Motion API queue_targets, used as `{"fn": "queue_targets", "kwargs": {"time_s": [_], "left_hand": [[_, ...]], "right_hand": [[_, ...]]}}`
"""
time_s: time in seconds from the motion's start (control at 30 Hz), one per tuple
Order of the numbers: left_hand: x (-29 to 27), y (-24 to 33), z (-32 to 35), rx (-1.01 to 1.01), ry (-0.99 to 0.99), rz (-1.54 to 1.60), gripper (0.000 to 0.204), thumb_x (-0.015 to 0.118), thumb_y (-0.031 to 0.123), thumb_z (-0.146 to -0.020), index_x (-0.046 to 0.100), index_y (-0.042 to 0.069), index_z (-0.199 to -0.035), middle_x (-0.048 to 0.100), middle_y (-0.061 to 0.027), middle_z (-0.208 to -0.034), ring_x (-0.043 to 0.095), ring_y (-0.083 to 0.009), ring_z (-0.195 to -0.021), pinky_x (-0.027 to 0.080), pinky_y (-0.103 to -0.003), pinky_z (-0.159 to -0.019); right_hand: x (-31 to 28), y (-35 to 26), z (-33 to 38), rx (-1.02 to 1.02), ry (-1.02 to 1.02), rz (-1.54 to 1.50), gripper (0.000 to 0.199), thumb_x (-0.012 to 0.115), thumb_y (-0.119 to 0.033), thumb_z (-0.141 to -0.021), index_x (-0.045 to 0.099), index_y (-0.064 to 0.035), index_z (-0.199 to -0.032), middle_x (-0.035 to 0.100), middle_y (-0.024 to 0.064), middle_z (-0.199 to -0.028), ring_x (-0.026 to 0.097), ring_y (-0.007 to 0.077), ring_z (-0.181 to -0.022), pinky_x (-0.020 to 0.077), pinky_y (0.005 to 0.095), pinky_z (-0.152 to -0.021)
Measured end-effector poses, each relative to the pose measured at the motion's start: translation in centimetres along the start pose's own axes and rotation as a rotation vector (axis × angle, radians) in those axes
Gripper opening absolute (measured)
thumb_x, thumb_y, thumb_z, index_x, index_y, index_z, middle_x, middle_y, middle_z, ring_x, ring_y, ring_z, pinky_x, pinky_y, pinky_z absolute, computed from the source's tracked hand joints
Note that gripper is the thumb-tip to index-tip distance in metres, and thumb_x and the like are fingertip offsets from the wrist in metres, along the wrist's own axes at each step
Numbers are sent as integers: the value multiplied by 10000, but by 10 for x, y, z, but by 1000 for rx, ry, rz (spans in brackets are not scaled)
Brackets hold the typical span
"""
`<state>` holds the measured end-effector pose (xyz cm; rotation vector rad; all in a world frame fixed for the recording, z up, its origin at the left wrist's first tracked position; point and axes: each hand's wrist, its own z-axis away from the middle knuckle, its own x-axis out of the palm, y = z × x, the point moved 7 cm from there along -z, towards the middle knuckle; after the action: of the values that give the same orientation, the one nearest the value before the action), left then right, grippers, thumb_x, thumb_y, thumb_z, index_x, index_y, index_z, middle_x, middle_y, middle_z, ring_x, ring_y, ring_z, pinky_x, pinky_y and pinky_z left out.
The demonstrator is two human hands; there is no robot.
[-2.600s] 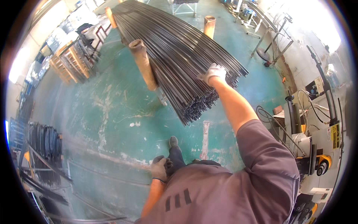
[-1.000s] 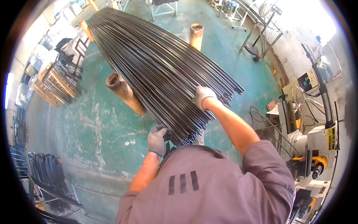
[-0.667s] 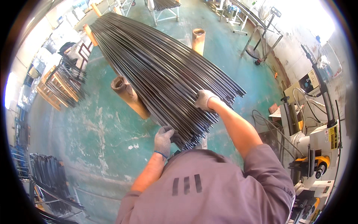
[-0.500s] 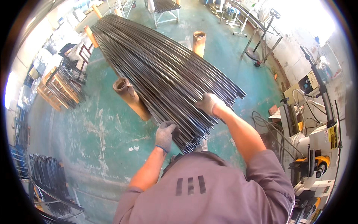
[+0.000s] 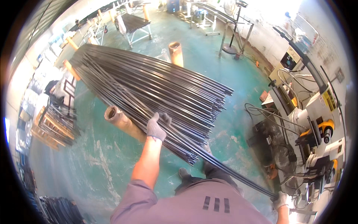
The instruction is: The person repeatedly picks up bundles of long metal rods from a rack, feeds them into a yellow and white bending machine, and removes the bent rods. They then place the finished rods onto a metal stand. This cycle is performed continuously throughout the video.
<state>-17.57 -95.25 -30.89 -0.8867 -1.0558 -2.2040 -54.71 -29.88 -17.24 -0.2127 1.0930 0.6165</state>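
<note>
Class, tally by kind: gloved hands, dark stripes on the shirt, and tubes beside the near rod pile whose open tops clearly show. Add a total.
Hands (left hand, right hand): 2
Stripes: 3
Tubes: 2
Total: 7

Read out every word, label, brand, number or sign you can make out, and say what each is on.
No text is legible.
Yellow label on the machine: print too small and blurred to read.
Shirt: three dark bars, no letters.
</note>
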Motion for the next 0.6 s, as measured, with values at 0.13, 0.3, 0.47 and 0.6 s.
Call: {"fn": "queue_targets", "kwargs": {"time_s": [0.13, 0.3, 0.47, 0.6], "left_hand": [[27, -68, 54, -107, 28, -16, 199, 568, 180, -1095, 597, 19, -980, 608, -101, -821, 596, -219, -688, 523, -391, -631], [83, -133, 141, -222, -90, -61, 102, 582, 86, -1029, 585, 5, -967, 593, -104, -848, 560, -236, -760, 510, -424, -768], [167, -149, 189, -175, -402, -50, 48, 602, 57, -1045, 598, 10, -1050, 604, -85, -873, 588, -202, -783, 552, -383, -785], [239, -182, 217, -164, -569, -82, 110, 582, 83, -1081, 565, 24, -1172, 574, -52, -897, 539, -162, -769, 523, -338, -781]], "right_hand": [[40, -24, 1, -37, 376, -45, 429, 920, -416, -718, 644, -88, -712, 688, 172, -758, 685, 418, -784, 526, 510, -698], [91, 49, 0, 77, 461, -122, 123, 732, -135, -719, 643, -80, -654, 675, 217, -739, 683, 439, -750, 540, 539, -698], [155, 229, 24, 246, 658, -159, 342, 798, -282, -887, 573, -76, -735, 646, 198, -801, 619, 423, -878, 471, 503, -835], [232, 381, 83, 898, 834, -358, 196, 797, -172, -871, 653, -40, -879, 675, 153, -905, 632, 390, -1092, 497, 483, -962]]}}
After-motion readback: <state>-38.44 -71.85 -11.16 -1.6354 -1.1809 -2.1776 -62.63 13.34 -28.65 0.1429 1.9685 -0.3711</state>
